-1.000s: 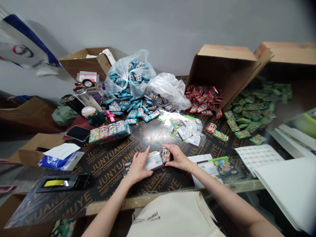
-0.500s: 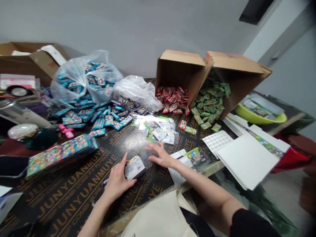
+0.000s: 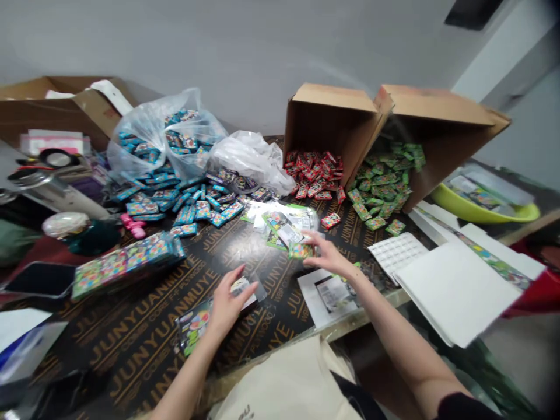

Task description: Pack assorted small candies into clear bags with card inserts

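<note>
My right hand (image 3: 328, 256) pinches a small green packet (image 3: 300, 251) above the table, just in front of a pile of clear bags with printed cards (image 3: 282, 224). My left hand (image 3: 227, 303) rests with thumb and forefinger apart over a clear plastic bag with a white label (image 3: 245, 287). Part of that bag is hidden beneath the palm. At the left wrist, a colourful printed card (image 3: 195, 325) shows on the dark table. On white paper to the right lies a bag with a barcode label (image 3: 336, 294).
Red packets (image 3: 312, 172) and green packets (image 3: 380, 184) spill from two tipped cartons. Blue packets (image 3: 155, 195) heap beside a clear bag. A row of joined packs (image 3: 126, 265), a steel flask (image 3: 65, 192), white cards (image 3: 455, 286) and a yellow-green basin (image 3: 485, 210) surround the work area.
My right hand has moved right and taken the green packet that lay beside a red one. My left hand has shifted slightly right. A barcode-labelled bag now shows on the white paper.
</note>
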Demonstrator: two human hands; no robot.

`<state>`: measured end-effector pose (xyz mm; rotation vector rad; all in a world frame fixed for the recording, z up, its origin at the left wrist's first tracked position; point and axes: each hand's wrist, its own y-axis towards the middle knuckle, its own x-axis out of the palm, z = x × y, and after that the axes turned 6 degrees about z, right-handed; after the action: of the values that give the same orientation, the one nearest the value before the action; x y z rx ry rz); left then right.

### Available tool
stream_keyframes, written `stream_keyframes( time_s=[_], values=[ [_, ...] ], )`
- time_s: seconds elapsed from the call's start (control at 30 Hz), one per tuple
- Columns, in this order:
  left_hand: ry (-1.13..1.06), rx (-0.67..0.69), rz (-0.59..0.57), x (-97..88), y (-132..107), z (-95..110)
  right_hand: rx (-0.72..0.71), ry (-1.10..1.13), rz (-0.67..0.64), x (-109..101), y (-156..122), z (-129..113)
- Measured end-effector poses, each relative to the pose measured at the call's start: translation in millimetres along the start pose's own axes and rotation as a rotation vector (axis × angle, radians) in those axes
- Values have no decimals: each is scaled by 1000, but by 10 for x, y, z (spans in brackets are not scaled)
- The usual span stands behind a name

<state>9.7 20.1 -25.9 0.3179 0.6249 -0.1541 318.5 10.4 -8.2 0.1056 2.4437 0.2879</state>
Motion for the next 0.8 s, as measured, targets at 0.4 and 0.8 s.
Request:
stream_keyframes(
  time_s=[0.4,0.8],
  values=[
    [-740,-627,-64,80,-89,221,-321,108,-147,799,12,-742],
    [316,29,-232,-279,-198,-420,-408,12,-198,1034,-21,-432]
  ],
)
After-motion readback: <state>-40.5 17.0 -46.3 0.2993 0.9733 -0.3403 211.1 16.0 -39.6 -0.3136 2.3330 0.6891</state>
